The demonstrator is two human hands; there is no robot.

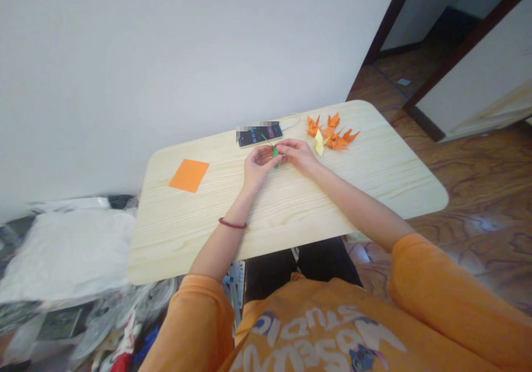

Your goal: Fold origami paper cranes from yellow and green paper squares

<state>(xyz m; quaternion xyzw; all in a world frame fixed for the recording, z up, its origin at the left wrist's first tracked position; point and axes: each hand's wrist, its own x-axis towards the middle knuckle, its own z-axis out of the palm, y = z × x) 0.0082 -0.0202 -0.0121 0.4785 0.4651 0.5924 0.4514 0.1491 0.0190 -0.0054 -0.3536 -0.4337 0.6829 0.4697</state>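
Note:
Between my two hands, over the middle of the table (224, 217), is a small green folded paper (275, 158) with a thin pointed strip sticking up to the left. My left hand (261, 164) pinches it from the left, thumb against its lower part. From the right, my right hand (297, 154) closes its fingertips on the upper part. Fingers cover some of the paper, so its full shape is hidden. Right of my hands lie several orange origami cranes (338, 140) and a yellow origami crane (319, 142). A flat orange paper square (189, 176) rests at the left.
A phone (260, 134) with its screen lit lies behind my hands, a white cable (294, 122) running from its right end. The wall (199, 56) borders the table's back edge. White bags (70, 250) and clutter fill the floor at left.

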